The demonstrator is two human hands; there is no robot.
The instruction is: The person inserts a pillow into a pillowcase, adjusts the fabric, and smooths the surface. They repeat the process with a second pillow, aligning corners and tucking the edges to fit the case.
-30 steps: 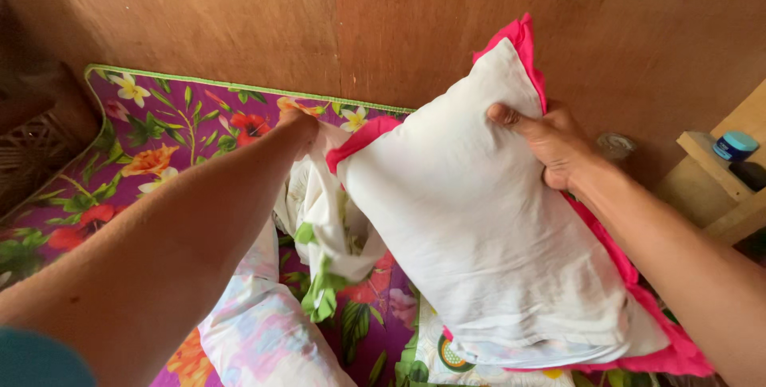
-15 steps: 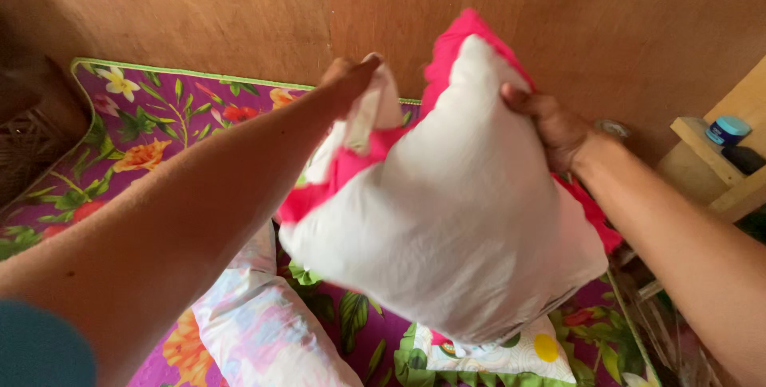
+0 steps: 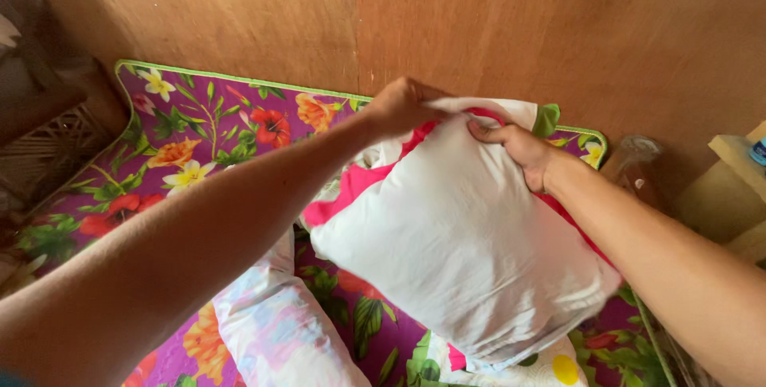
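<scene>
White cotton pillowcase (image 3: 463,251) half over pink pillow (image 3: 351,187), held up above floral mattress (image 3: 199,132). Left hand (image 3: 399,104) pinching case's top edge; right hand (image 3: 519,148) clenched on same edge. Best kept taut, tugged evenly, pink corners worked in.

Both arms fwd, left hand (image 3: 396,106) grip pinched, right hand (image 3: 519,148) prob. same

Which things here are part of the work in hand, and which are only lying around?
In hand:
left hand
right hand
white pillowcase
pink pillow inside it

Lying about:
floral pillow
purple flowered mat
clear bottle by the wall
wooden shelf
</scene>
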